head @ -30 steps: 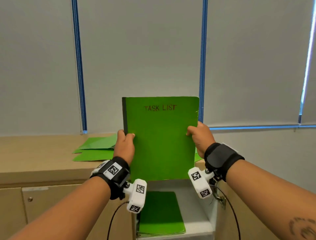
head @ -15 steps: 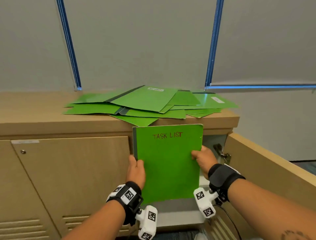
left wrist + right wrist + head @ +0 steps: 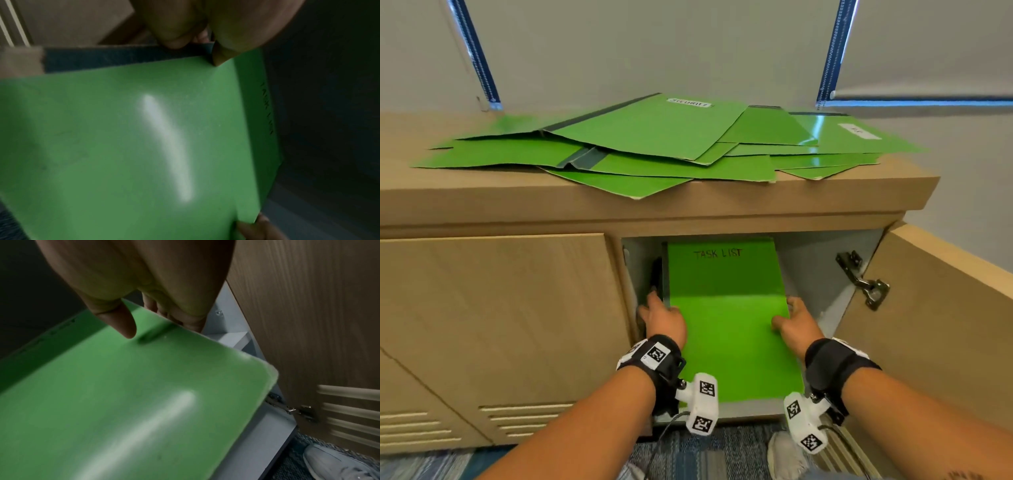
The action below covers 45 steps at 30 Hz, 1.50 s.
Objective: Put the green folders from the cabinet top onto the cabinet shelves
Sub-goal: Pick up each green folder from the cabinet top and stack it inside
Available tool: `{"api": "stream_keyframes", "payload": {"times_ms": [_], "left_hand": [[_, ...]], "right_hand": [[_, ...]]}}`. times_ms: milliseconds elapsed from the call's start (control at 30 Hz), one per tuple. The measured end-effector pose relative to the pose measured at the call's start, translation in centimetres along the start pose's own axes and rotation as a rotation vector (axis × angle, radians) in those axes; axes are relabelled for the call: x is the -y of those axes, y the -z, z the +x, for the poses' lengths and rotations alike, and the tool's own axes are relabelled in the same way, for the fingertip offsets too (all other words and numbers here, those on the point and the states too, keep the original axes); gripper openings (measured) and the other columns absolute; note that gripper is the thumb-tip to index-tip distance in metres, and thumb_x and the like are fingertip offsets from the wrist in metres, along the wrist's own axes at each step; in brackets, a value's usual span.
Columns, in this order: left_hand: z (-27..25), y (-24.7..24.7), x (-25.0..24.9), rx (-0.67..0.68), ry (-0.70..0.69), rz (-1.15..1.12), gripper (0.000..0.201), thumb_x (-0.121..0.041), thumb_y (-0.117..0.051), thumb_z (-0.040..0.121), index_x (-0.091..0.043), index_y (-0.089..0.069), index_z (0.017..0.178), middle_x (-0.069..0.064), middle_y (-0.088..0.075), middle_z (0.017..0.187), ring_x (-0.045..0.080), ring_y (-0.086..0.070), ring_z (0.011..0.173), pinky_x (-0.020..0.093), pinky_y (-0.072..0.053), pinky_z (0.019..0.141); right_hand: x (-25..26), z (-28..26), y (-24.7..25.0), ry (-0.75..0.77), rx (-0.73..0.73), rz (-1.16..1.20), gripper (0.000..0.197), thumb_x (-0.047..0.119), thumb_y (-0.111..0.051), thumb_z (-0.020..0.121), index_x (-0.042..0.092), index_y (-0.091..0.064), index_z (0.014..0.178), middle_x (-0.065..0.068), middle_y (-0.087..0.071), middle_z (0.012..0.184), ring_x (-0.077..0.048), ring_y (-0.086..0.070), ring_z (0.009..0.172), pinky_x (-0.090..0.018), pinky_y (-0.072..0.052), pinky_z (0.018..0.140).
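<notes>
A green folder marked TASK LIST (image 3: 726,308) lies almost flat, its far end inside the open cabinet compartment (image 3: 811,270). My left hand (image 3: 662,317) grips its dark spine edge (image 3: 123,56), with the thumb on top and fingers underneath. My right hand (image 3: 792,320) pinches the opposite edge, thumb (image 3: 121,322) on the green cover (image 3: 123,402) and fingers below. Several more green folders (image 3: 654,144) are spread in a loose pile on the wooden cabinet top (image 3: 482,198).
The right cabinet door (image 3: 935,325) stands open with a metal hinge (image 3: 863,279) on it. The left door (image 3: 500,318) is closed. A grey shelf edge (image 3: 750,409) shows under the folder. A white shoe (image 3: 337,464) rests on blue carpet below.
Both hands lowered the TASK LIST folder from upright in front of the cabinet, tipped it almost flat and pushed it into the open compartment. The head view dropped toward the cabinet.
</notes>
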<state>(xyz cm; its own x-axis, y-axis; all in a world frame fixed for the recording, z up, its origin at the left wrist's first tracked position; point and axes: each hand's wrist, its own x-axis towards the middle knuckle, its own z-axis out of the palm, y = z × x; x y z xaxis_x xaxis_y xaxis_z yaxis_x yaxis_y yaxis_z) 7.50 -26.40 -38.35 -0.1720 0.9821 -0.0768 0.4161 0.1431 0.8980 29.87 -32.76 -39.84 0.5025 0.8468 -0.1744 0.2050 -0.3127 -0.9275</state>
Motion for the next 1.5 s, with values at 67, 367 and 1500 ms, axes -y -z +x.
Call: {"api": "stream_keyframes", "payload": {"times_ms": [67,367,1500], "left_hand": [[1.0,-1.2,-0.3,0.043,-0.084,0.097,0.056,-0.016,-0.058,0.089,-0.005,-0.038,0.14,0.022,-0.029,0.14,0.04,-0.042,0.125,0.036,-0.034,0.105],[1.1,-3.9,3.3,0.694,-0.505,0.951,0.102,-0.056,-0.073,0.069,-0.039,-0.013,0.15,0.002,-0.004,0.161,0.026,0.0,0.148,0.057,0.011,0.115],[1.4,0.1,-3.0,0.498,-0.59,0.863,0.062,-0.053,-0.046,0.092,-0.023,-0.034,0.145,0.009,-0.035,0.152,0.028,-0.037,0.137,0.041,-0.031,0.112]], "right_hand": [[-0.7,1.4,-0.5,-0.012,-0.033,-0.02,0.048,-0.007,-0.056,0.08,0.011,-0.044,0.124,-0.014,-0.061,0.101,-0.026,-0.057,0.07,-0.031,-0.048,0.059],[-0.7,9.6,-5.0,-0.056,0.012,-0.087,0.044,-0.014,-0.053,0.083,-0.003,-0.054,0.126,-0.028,-0.064,0.117,-0.026,-0.058,0.088,-0.029,-0.052,0.071],[6.8,4.4,-6.7,0.239,0.082,-0.411,0.024,0.005,-0.058,0.083,0.009,-0.064,0.107,-0.013,-0.067,0.11,-0.028,-0.062,0.101,-0.024,-0.044,0.081]]}}
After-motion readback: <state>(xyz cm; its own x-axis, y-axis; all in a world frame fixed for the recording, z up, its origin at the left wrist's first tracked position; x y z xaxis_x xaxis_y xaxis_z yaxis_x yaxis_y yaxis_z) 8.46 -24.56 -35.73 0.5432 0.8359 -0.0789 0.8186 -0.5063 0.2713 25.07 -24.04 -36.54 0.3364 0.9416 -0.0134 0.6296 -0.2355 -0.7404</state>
